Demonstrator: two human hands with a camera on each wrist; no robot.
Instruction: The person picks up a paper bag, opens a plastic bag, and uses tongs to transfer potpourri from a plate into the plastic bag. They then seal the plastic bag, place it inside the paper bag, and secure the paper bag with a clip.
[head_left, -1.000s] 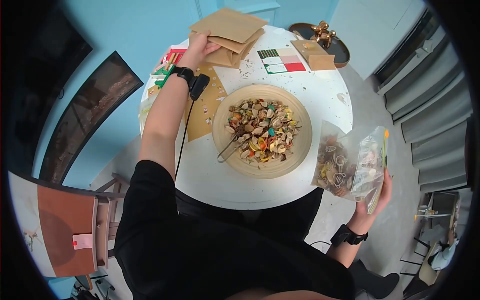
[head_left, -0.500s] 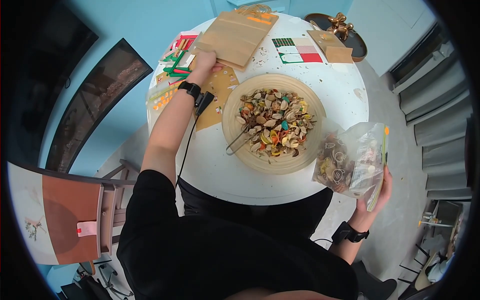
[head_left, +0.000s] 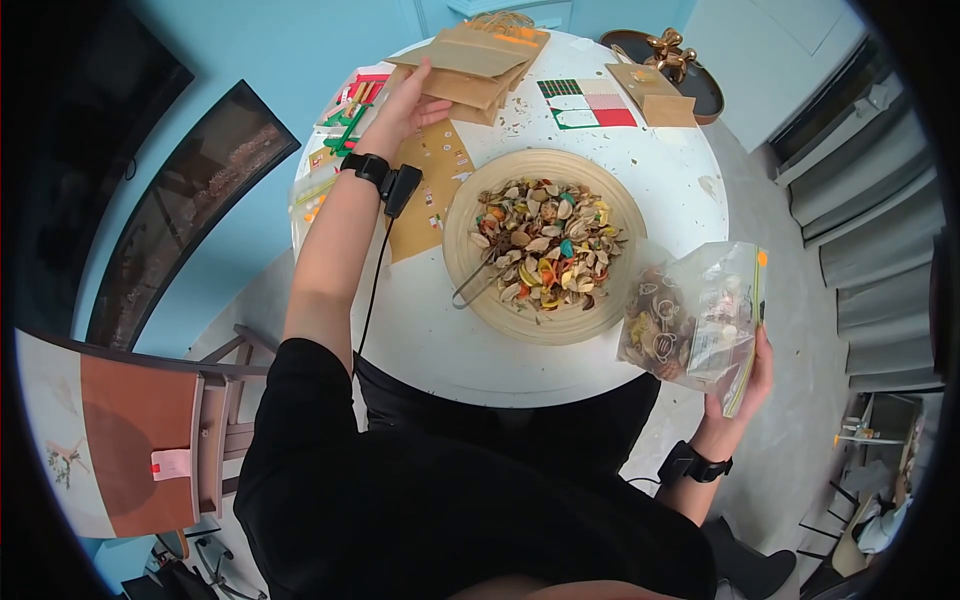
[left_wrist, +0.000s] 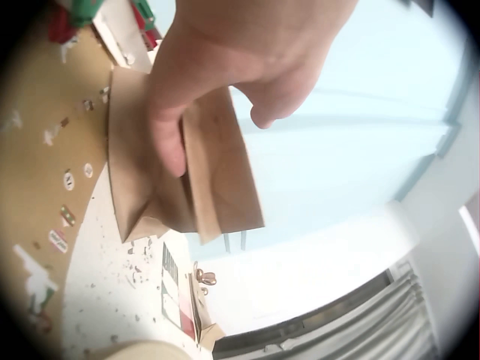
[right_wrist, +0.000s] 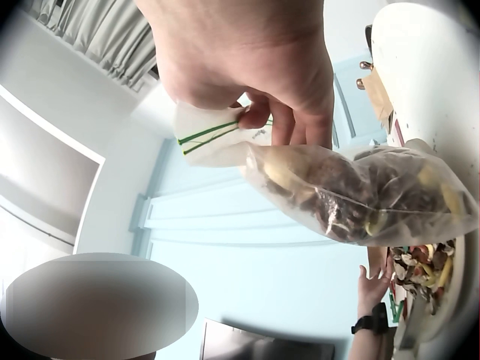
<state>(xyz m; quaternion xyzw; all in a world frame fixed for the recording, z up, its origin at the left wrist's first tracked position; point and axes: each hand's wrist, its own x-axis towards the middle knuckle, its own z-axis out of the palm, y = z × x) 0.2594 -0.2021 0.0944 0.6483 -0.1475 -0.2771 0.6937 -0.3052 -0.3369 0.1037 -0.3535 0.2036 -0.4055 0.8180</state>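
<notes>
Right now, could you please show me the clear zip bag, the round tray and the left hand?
Clear zip bag (head_left: pixel 658 325), head view: its filled part.
Round tray (head_left: pixel 459 230), head view: its bare rim.
Left hand (head_left: pixel 402 108), head view: the middle of the hand.

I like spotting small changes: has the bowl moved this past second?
No. The bowl sits as before against the cards and table in the head view; the whole view shifted.

Clear zip bag (head_left: pixel 690 320), part-filled with dried pieces, sits tilted, right of round tray (head_left: pixel 545 328). Plain brown paper bags (head_left: pixel 470 55) overlap beyond tray, leftward.
</notes>
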